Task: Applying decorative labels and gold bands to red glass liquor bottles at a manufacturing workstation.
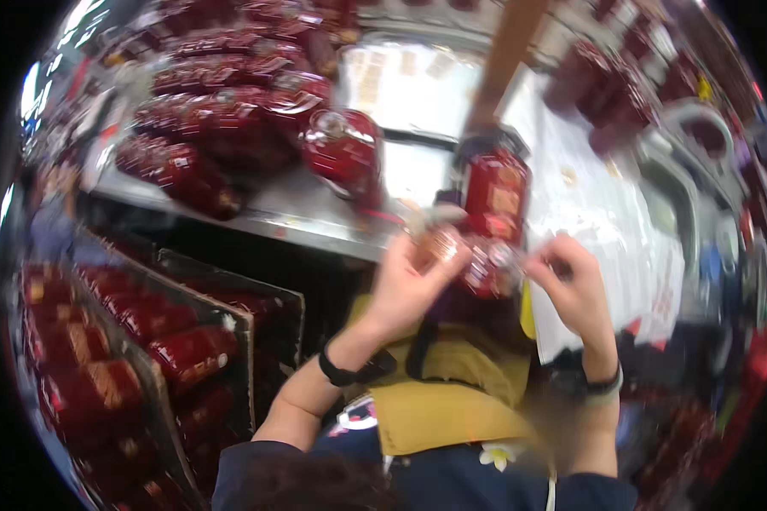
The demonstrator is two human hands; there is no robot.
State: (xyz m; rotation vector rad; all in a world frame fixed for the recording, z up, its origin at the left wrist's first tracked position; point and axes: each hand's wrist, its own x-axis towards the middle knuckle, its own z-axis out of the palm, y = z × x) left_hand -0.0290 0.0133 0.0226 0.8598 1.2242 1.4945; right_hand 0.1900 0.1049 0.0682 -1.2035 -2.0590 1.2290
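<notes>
A dark red jar with a gold label stands at the table's front edge before me. Close below it, between my hands, is a shiny red piece with clear wrapping, blurred by motion. My left hand is closed, thumb toward the fingers, around a glossy coppery part at the left of this piece. On its other side my right hand curls, thumb and finger pinched at the edge of the clear wrapping. Exactly what the pinch holds is too blurred to make out.
Rows of red jars fill the table's left side, with one jar nearer the middle. White sheets cover the right side, near more red jars. A brown post rises behind. Open boxes of red packages stand lower left.
</notes>
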